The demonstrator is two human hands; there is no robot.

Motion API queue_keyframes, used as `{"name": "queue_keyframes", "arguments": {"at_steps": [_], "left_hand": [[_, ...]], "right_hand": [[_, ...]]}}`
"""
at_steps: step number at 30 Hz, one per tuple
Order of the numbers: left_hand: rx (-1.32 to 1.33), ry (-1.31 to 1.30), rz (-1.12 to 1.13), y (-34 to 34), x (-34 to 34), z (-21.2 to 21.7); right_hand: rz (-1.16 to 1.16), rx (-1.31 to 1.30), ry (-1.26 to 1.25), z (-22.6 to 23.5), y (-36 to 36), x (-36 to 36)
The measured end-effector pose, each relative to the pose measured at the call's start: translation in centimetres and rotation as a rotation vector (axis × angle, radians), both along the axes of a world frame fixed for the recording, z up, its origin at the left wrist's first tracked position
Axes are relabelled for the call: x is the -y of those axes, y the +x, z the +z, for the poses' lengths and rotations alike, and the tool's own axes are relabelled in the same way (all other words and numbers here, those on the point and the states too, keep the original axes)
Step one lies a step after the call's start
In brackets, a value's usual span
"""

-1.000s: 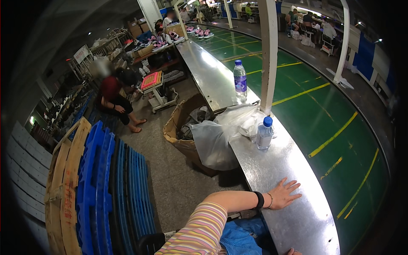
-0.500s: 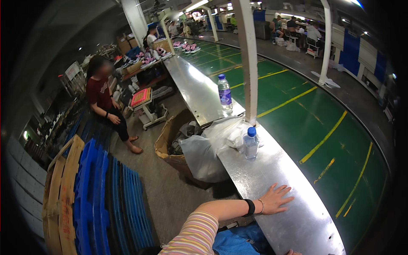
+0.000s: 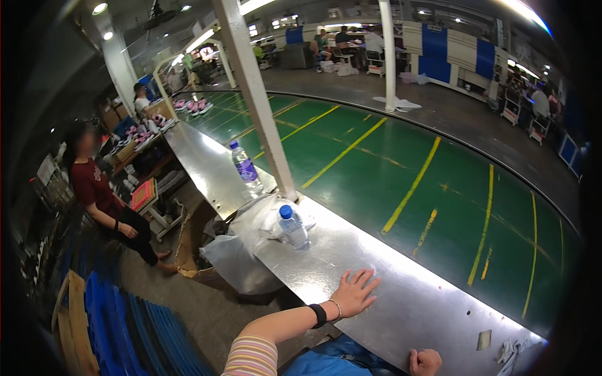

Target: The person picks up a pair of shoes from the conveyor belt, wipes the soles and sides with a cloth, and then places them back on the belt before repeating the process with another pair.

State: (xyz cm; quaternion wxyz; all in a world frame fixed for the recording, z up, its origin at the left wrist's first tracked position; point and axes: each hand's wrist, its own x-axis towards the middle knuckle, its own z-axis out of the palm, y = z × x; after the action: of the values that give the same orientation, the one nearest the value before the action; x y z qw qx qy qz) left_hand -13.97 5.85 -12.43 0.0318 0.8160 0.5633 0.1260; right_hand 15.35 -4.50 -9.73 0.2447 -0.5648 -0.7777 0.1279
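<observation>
My left hand [image 3: 353,294] lies on the metal tabletop [image 3: 389,301] with its fingers spread and nothing in them. A black band and a thin bracelet circle that wrist. Near the lower edge, my right hand [image 3: 425,362] rests curled into a fist at the near side of the tabletop, and no object shows in it. Beyond my left hand stands a small clear bottle with a blue cap [image 3: 293,228], beside crumpled white plastic bags [image 3: 257,219]. A taller bottle with a purple label [image 3: 246,168] stands farther along the metal surface.
A green conveyor belt [image 3: 351,156] with yellow lines runs beyond the tabletop, past a white post [image 3: 257,94]. A pale card [image 3: 484,340] and grey cloth [image 3: 514,353] lie at right. Left are a person in dark red [image 3: 94,182], a cardboard box [image 3: 191,241] and blue pallets [image 3: 119,326].
The view has swung to the right, bringing my right fist, the card and the grey cloth into sight. My left hand stays spread on the tabletop.
</observation>
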Motion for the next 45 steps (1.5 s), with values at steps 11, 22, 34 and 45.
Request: {"name": "queue_keyframes", "arguments": {"at_steps": [11,22,34,45], "left_hand": [[0.065,0.166,0.013,-0.3,-0.4,-0.7],[0.758,0.217,-0.552,3.5,4.7,23.5],[0.519,0.346,-1.082,4.1,14.6,34.8],[1.054,0.522,-0.768,6.9,17.6,33.8]], "right_hand": [[-0.078,-0.196,0.116,-2.0,0.0,-0.3],[-0.083,-0.215,0.073,-2.8,0.0,-0.6],[-0.112,-0.21,0.104,-2.4,-0.4,-0.8],[-0.146,-0.144,0.114,-3.1,0.3,-0.3]]}}
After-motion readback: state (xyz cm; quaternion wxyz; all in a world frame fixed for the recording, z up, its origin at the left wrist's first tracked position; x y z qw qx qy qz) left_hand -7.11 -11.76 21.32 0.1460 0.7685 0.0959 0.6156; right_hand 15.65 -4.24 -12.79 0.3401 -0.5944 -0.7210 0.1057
